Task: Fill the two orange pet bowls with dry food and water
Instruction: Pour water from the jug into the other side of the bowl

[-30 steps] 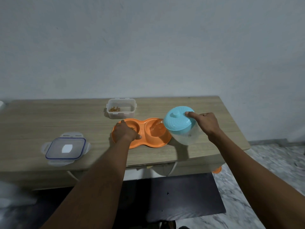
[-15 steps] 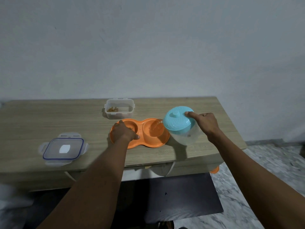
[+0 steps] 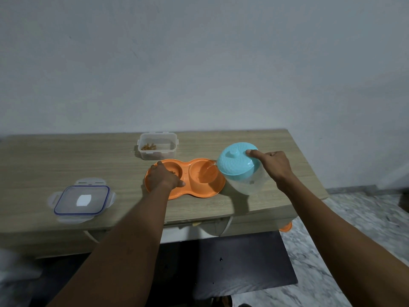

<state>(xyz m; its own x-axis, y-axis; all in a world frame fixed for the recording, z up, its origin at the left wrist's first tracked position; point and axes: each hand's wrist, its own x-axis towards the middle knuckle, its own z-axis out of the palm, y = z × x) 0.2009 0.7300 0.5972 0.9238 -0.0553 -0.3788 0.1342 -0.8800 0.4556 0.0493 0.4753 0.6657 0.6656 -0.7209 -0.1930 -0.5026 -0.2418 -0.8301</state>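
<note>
The orange double bowl [image 3: 185, 179] lies near the middle of the counter [image 3: 66, 160], its long axis running left to right, with the left hand [image 3: 162, 178] resting palm-down over its left well, fingers loosely curled on the rim. The right hand [image 3: 273, 165] grips a clear jug [image 3: 245, 173] with a blue lid [image 3: 235, 161], tipped leftward so its spout points at the right well, where water [image 3: 205, 173] runs in. Behind the bowl sits an open food tub [image 3: 157, 146]; its lid [image 3: 81, 199] lies well apart to the left.

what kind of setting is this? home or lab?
Probably a home room, not a lab: a wood-grain desk against a bare painted wall, a marble-pattern tiled floor, and an orange double pet bowl.
</note>
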